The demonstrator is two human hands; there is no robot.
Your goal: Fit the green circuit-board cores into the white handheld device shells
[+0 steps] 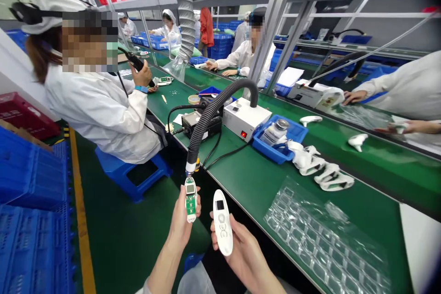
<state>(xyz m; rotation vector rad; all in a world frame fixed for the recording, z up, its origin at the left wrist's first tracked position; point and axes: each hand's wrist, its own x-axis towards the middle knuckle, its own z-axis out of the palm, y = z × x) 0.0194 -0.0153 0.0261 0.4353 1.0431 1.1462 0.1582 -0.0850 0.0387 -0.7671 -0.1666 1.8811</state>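
My left hand (182, 216) is closed round a white housing with a green circuit board (190, 206) and a small grey screen, held upright. Its top end is right at the tip of a black corrugated hose (200, 133). To the right, my right hand (241, 245) grips an oval white cover (223, 225) by its lower part. The cover has a dark window near the top and round button shapes below it, and faces me. The two parts are apart, both in front of the bench edge.
On the green bench (227, 170) stand a white box (246, 117) with a red switch, a blue tray (279, 138) with a jar, several white shells (333, 178) and clear plastic trays (320, 239). A co-worker (99, 101) sits at the left.
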